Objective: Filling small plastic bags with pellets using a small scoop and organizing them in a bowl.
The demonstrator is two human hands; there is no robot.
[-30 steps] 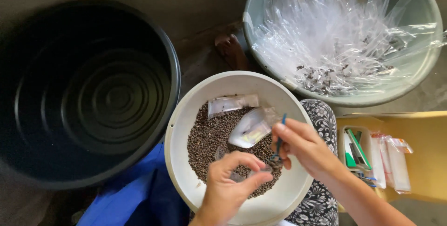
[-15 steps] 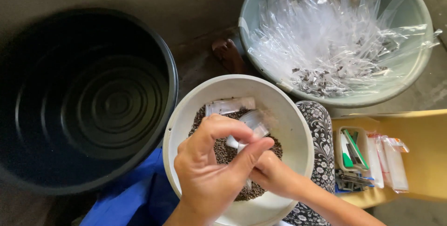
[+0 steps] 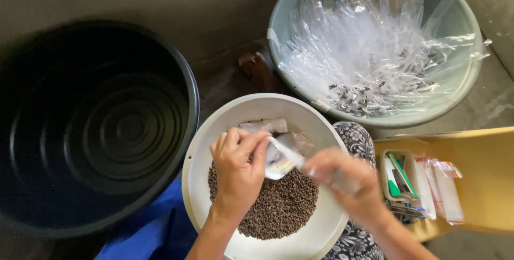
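Left hand (image 3: 238, 171) still pinching clear packet (image 3: 278, 161); blurred right hand (image 3: 342, 179) now apart.

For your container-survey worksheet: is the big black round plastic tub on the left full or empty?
Empty. The big black round plastic tub shows its bare ringed floor, with nothing lying in it.

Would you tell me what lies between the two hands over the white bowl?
In the head view, a small clear plastic packet spans between the left hand and blurred right hand.

Home packing spot: floor basins (image 3: 460, 104), sachets (image 3: 369, 56).
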